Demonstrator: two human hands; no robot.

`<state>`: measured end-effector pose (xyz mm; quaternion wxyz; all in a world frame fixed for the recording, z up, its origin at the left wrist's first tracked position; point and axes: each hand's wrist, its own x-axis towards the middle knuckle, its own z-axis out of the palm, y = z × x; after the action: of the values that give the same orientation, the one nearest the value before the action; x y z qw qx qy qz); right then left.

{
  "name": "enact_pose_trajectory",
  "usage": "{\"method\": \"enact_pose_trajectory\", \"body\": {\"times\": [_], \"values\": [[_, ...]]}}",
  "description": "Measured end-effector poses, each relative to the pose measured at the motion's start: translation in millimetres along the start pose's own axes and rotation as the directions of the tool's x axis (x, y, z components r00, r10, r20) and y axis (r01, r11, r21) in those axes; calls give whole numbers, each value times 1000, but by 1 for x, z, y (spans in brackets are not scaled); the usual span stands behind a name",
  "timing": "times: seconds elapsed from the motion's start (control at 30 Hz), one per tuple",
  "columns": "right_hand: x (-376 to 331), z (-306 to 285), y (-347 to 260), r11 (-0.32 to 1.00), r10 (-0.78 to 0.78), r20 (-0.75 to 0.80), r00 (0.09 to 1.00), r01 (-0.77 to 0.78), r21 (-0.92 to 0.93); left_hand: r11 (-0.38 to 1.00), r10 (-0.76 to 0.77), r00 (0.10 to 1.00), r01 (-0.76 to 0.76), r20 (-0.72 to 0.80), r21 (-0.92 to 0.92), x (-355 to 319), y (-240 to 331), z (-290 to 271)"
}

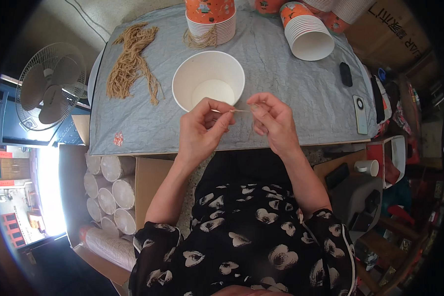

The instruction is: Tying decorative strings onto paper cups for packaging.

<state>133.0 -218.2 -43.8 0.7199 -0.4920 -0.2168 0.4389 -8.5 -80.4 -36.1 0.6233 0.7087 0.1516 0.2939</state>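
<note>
A short piece of tan twine [241,111] is stretched between my two hands, just above the front edge of the table. My left hand [202,126] pinches one end between thumb and forefinger. The other end sits in the pinch of my right hand [274,118]. Right behind my left hand stands a white paper bucket [208,74], its mouth towards me and its inside bare. Farther back, more twine [201,38] lies against a stack of orange-printed paper buckets [211,22]. A loose bundle of tan twine [133,61] is spread at the left of the table.
Another stack of paper buckets [308,37] lies tipped at the back right. A phone [361,114] and a small black object [346,74] rest near the table's right edge. A fan [50,86] stands at the left, above a carton of wrapped bucket stacks [118,195]. A white mug [367,167] is at lower right.
</note>
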Motion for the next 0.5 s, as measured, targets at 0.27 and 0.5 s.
{"method": "enact_pose_trajectory", "body": {"times": [0.27,0.5], "values": [[-6,2,12,664,-521,139,842,502,-554,896,-302,946,325,121,-303,4,2,-5],[-4,9,15,569,-552,166,817,515,-641,888,-306,940,338,149,-312,4,-4,-5]]}}
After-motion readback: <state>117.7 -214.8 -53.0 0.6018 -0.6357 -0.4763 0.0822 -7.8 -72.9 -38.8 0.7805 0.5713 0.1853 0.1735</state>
